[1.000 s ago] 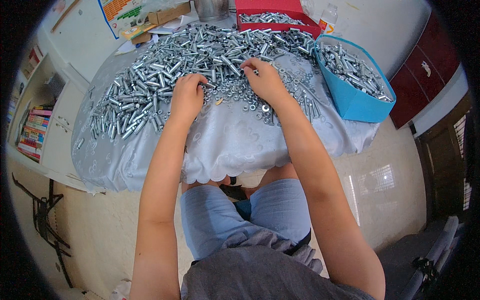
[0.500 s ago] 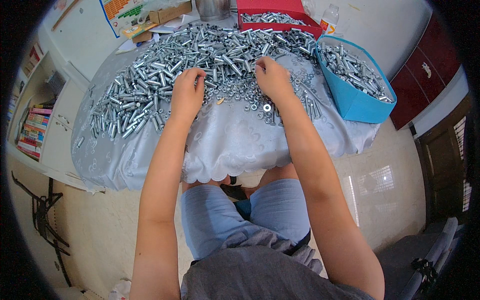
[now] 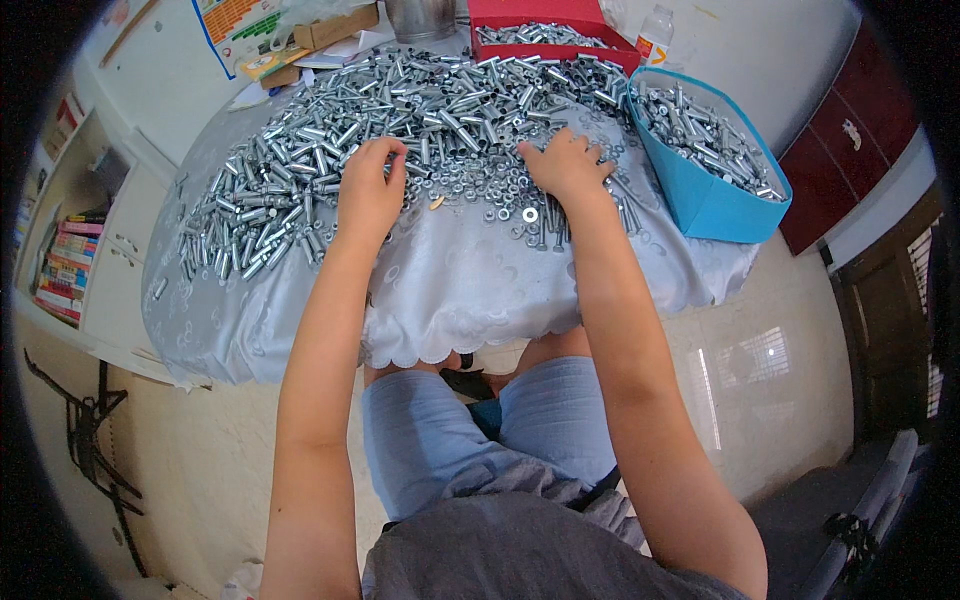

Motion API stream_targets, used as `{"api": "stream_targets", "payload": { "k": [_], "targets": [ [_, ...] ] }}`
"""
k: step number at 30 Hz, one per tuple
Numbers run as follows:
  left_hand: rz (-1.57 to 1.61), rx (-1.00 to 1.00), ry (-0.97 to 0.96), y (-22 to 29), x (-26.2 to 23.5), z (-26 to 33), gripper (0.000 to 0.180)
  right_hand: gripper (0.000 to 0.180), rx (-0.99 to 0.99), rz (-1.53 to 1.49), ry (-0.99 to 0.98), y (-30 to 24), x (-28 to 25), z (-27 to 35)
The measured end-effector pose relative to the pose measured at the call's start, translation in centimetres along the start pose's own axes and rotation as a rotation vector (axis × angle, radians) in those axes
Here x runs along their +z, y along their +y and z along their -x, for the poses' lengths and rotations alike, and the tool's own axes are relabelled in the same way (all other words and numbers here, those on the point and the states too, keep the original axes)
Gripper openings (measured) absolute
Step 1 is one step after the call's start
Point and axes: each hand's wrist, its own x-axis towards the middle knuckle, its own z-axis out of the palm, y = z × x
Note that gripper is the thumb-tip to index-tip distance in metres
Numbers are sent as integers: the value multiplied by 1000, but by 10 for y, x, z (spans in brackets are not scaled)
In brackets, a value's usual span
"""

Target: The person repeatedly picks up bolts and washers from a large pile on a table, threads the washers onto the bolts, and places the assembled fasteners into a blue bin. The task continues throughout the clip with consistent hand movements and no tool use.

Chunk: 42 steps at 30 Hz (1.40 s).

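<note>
My left hand (image 3: 372, 190) is at the near edge of a big heap of silvery metal sleeves and bolts (image 3: 290, 165). Its fingers curl toward the thumb; whatever they may hold is hidden. My right hand (image 3: 568, 168) is open, with fingers spread over small nuts and washers (image 3: 478, 188). A larger flat washer (image 3: 530, 214) lies just below that hand, beside several long thin bolts (image 3: 543, 238). Between my hands rests a small tan piece (image 3: 437, 202).
A light blue fabric bin (image 3: 725, 205) full of metal parts stands at the right table edge. Behind the heap are a red box (image 3: 555, 48) of bolts, a metal bucket (image 3: 420, 20), a clear bottle (image 3: 655, 35) and a cardboard box (image 3: 335, 27). A silvery cloth (image 3: 460, 280) covers the table.
My right hand has moved slightly right and spread its fingers out of a curl. My left hand stays almost in place, its fingers still curled.
</note>
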Motion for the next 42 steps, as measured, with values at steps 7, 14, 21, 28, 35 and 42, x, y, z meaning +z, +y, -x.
{"api": "stream_targets", "payload": {
  "k": [7,14,21,28,35,42],
  "targets": [
    [10,-5,10,0,-1,0,9,70,-50,8,-8,0,0,0],
    [6,-3,-2,0,-1,0,10,67,-47,-17,-4,-1,-5,3],
    [43,-23,-11,2,-5,-1,9,55,-71,-239,155,1,0,-1],
    [6,-16,19,-2,-5,1,9,33,-328,-1105,315,25,-53,25],
    [64,-48,0,5,-1,1,10,94,-381,-90,206,68,-29,98],
    [96,-71,23,-3,-5,3,9,110,-423,30,154,55,-16,86]
  ]
}}
